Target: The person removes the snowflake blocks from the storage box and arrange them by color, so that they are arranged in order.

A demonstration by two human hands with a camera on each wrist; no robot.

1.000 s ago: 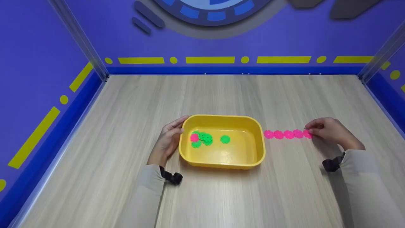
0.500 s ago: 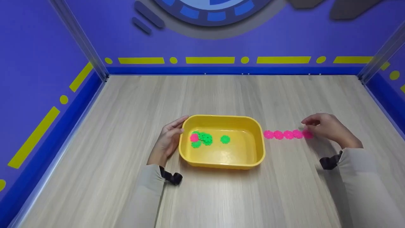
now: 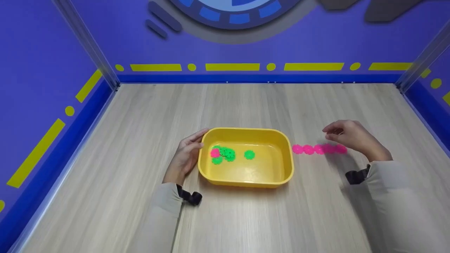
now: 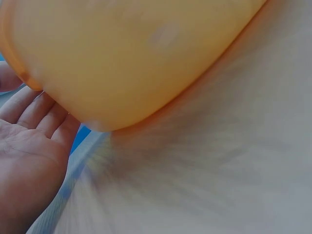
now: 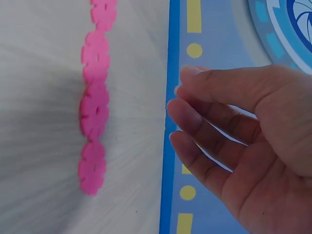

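A yellow plastic tub (image 3: 246, 177) stands mid-table in the head view. My left hand (image 3: 186, 154) holds its left end, thumb at the rim and fingers against the outer wall, as the left wrist view also shows. Inside the tub lie several green snowflake discs (image 3: 249, 154) and one pink disc (image 3: 214, 153). To the tub's right, several pink discs form a straight chain (image 3: 303, 149), linked edge to edge in the right wrist view. Above the chain's right part hovers my right hand (image 3: 355, 137), fingers loosely bent, with nothing visible between thumb and fingertips.
A pale wood-grain table (image 3: 246, 218) carries everything. Blue printed panels (image 3: 239, 49) with yellow marks enclose its back and sides. A black wrist camera (image 3: 191, 198) sits at the left cuff, and another black camera (image 3: 355, 176) at the right.
My right hand has let go of the chain's right-end disc, risen, and moved left over the chain. The chain stays on the table. My left hand and the tub have not moved.
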